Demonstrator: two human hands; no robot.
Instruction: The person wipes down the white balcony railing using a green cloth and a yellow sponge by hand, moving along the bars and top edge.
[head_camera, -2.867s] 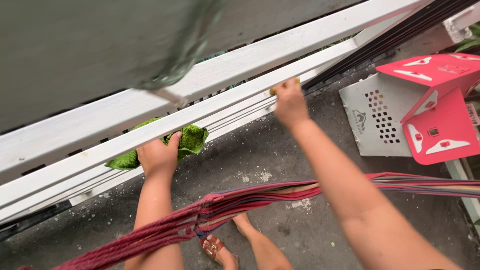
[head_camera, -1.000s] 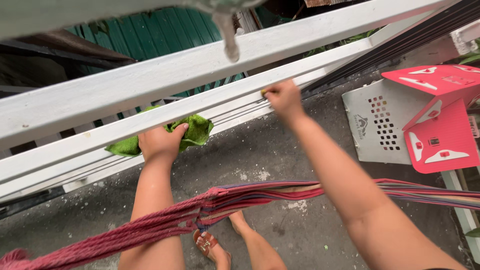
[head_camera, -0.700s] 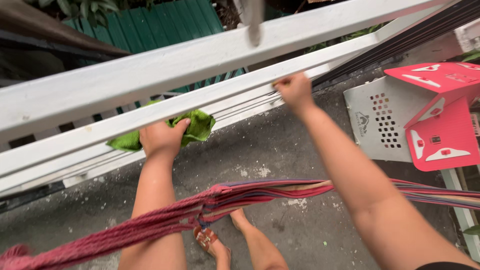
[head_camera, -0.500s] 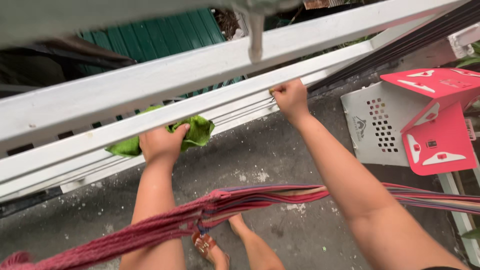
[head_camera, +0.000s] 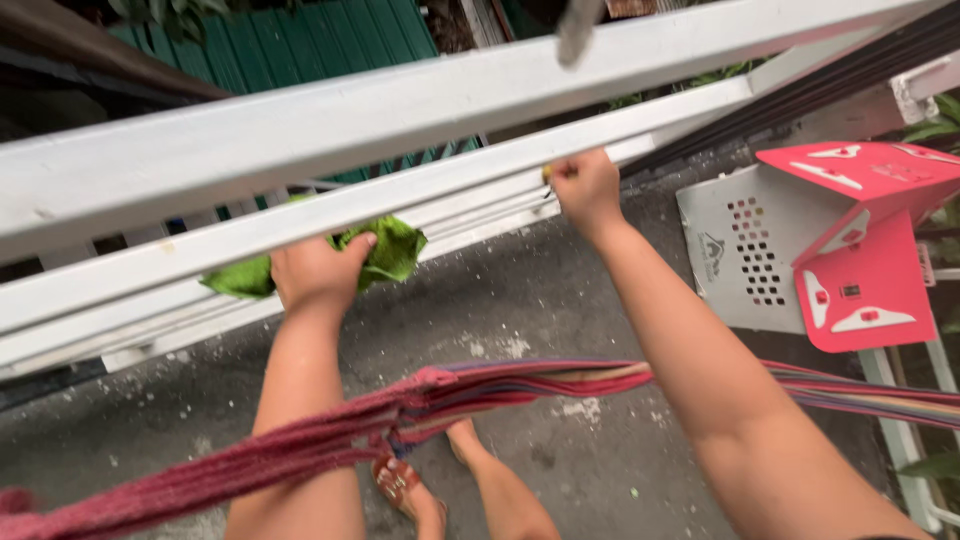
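My left hand (head_camera: 315, 272) grips a crumpled green cloth (head_camera: 385, 250) pressed under a white railing bar (head_camera: 420, 185). My right hand (head_camera: 585, 185) is closed around a small yellow object (head_camera: 547, 172), only its tip showing, held against the same bar further right. A thicker white top rail (head_camera: 350, 110) runs above, partly hiding the cloth and my left fingers. A red and striped hammock (head_camera: 420, 400) stretches across below my arms.
A grey perforated box with red panels (head_camera: 830, 250) stands on the concrete floor at the right. My feet in brown sandals (head_camera: 410, 490) are below the hammock. Green corrugated sheeting (head_camera: 330, 40) lies beyond the railing. Black bars (head_camera: 800, 80) run at the upper right.
My right hand has slid back and forth a short way along the white bar. My left hand stays on the green cloth. The view has shifted slightly.
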